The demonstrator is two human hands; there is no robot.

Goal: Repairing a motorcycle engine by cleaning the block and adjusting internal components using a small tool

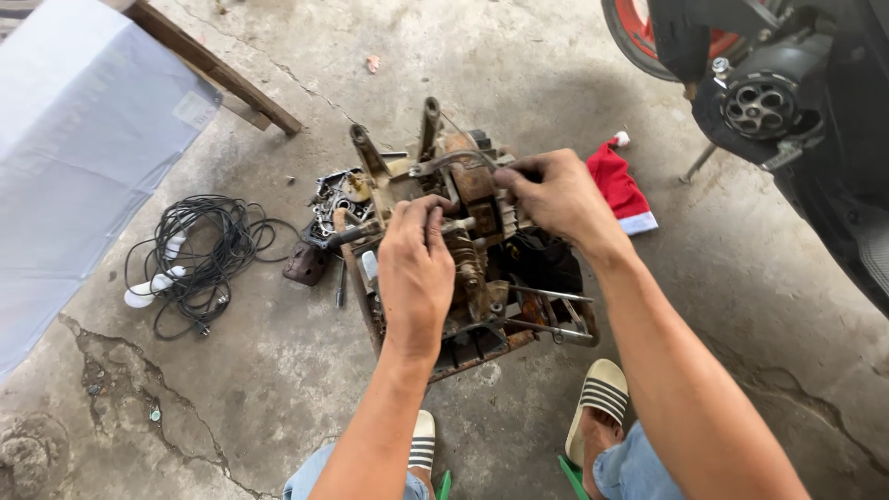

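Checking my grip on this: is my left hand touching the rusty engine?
Touching. The head view shows the left hand with fingers wrapped over a part of the rusty engine.

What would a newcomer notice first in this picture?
At the centre, both hands, the left hand and the right hand, grip a rusty engine resting on a metal frame on the concrete floor. To the left lies a black cable coil; behind the engine, a red hat.

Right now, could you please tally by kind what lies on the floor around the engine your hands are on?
Cable coil: 1
Red hat: 1
Engine cover: 1
White bulbs: 2
Total: 5

Both the left hand and right hand grip the engine.
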